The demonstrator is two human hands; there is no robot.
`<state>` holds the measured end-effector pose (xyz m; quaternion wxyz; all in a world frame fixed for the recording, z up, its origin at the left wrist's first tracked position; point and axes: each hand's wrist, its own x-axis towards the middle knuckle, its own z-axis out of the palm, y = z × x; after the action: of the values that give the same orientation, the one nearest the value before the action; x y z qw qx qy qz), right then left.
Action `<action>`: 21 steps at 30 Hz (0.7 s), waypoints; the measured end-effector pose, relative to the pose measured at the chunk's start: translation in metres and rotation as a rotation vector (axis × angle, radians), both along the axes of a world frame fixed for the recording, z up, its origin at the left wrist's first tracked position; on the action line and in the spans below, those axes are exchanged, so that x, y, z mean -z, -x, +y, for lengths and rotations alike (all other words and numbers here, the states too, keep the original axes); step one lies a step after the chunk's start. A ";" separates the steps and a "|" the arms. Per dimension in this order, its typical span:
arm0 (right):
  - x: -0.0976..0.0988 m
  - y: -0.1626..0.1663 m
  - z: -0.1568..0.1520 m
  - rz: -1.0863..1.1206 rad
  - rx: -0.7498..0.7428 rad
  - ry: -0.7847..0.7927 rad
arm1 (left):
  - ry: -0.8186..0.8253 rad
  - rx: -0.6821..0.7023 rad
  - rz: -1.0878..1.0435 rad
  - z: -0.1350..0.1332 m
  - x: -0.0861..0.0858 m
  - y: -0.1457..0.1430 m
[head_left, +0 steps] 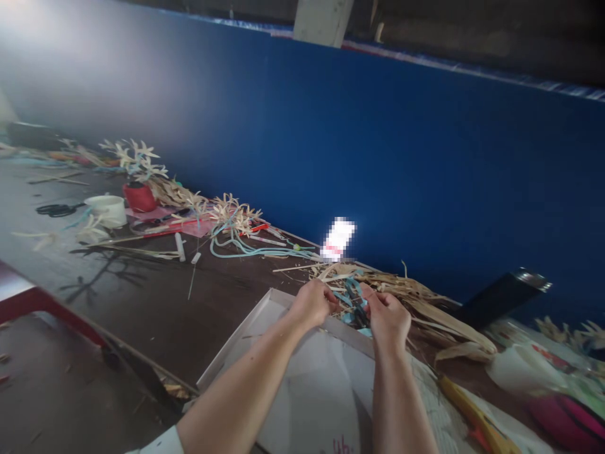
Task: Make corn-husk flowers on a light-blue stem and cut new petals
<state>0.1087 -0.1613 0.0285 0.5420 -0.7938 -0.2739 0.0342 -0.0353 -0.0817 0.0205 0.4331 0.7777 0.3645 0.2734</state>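
Both my hands are over the far edge of a shallow white cardboard tray (321,372). My left hand (314,302) has its fingers pinched together, with their tips partly turned away. To its right my right hand (388,313) is also closed in a pinch, and what sits in either one is too small to make out. Light blue strips (352,289) curl between the two hands. Among them, close to the right fingertips, is a dark tool, perhaps scissors (360,310). Dry husk leaves (420,296) lie behind and right of my hands.
Light blue-wrapped stems (246,253) with pale husk flowers lie left of the tray. Beyond stand a white cup (108,211), a red thread spool (140,197) and black scissors (59,209). A black flask (501,296) and a yellow tool (475,413) are right. A blue wall (425,157) backs the table.
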 end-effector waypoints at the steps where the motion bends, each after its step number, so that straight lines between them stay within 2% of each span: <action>1: -0.001 -0.001 0.000 -0.025 0.008 0.011 | 0.001 -0.007 0.004 0.000 0.000 0.000; 9: 0.011 -0.014 0.001 -0.050 0.077 -0.024 | 0.026 -0.031 -0.002 0.000 0.002 0.000; 13: 0.014 -0.017 0.000 0.108 0.061 -0.181 | 0.096 -0.044 -0.034 0.003 0.004 -0.001; 16: 0.009 -0.010 0.001 0.417 -0.104 -0.316 | 0.163 -0.088 -0.089 0.004 0.004 -0.002; 19: 0.005 -0.001 0.003 0.733 -0.338 -0.342 | 0.213 -0.096 -0.152 0.004 0.003 -0.001; 21: 0.004 0.003 0.004 0.832 -0.459 -0.331 | 0.235 -0.053 -0.156 0.004 0.001 -0.001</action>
<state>0.1057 -0.1569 0.0246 0.7026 -0.5355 -0.2038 0.4221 -0.0347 -0.0782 0.0194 0.5410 0.6881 0.3794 0.2999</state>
